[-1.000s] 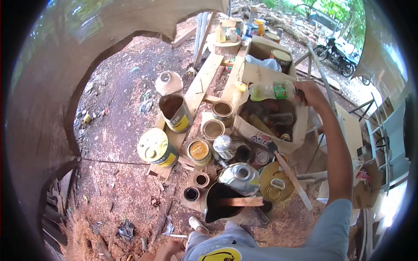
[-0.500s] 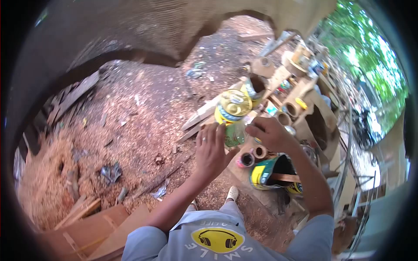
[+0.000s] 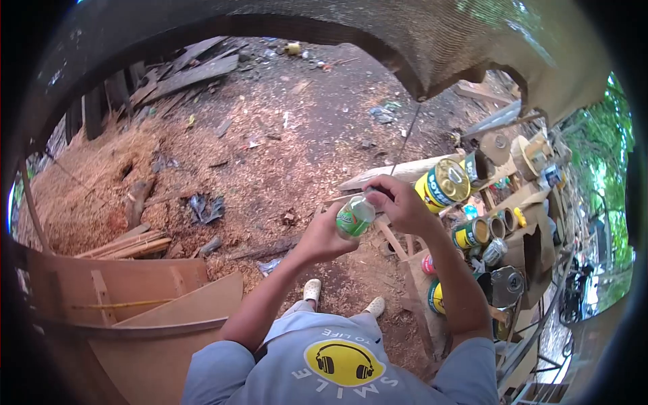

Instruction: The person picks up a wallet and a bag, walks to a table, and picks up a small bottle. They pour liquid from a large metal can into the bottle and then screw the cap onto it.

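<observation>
A small clear plastic bottle (image 3: 355, 214) with a green label is held tilted out in front of my body. My left hand (image 3: 321, 237) wraps round its lower part, the label showing past the thumb. At the neck, the fingers of my right hand (image 3: 402, 206) are closed on the top of the bottle, covering most of it. Just right of that hand stands a yellow and blue can (image 3: 443, 185) with a metal lid.
More cans, among them a yellow and green can (image 3: 470, 233), crowd a cluttered wooden bench (image 3: 422, 307) at my right. Wood shavings (image 3: 263, 179) cover the ground ahead. Wooden panels (image 3: 155, 270) lean at lower left. A brown sheet (image 3: 297, 37) hangs overhead.
My left hand has gone from spread fingers beside the bottle to a grip round it. Both hands have drawn the bottle away from the bench, and the view has swung left.
</observation>
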Demonstrator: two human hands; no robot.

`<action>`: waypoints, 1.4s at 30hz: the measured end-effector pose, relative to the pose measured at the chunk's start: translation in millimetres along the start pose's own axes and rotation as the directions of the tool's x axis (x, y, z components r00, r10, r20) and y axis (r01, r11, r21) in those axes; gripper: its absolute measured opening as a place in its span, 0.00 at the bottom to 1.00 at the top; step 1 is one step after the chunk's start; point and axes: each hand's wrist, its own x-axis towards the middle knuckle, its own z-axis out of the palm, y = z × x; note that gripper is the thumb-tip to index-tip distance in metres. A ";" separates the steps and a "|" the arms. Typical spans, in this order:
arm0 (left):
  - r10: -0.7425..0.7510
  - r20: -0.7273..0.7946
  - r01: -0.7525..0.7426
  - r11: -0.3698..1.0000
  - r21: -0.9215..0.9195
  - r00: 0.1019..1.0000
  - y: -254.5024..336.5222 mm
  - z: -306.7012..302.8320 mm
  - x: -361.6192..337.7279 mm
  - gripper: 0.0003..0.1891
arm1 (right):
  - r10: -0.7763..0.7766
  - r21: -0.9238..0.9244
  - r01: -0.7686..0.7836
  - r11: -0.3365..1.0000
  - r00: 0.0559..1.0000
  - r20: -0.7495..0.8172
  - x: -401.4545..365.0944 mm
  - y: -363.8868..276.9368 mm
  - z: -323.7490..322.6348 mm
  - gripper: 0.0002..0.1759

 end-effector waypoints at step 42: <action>-0.974 -0.173 0.972 0.176 -0.157 0.148 -396.7 -109.1 -240.8 0.35 | 0.442 0.332 -0.407 0.851 0.897 -0.032 -136.3 105.8 85.2 0.16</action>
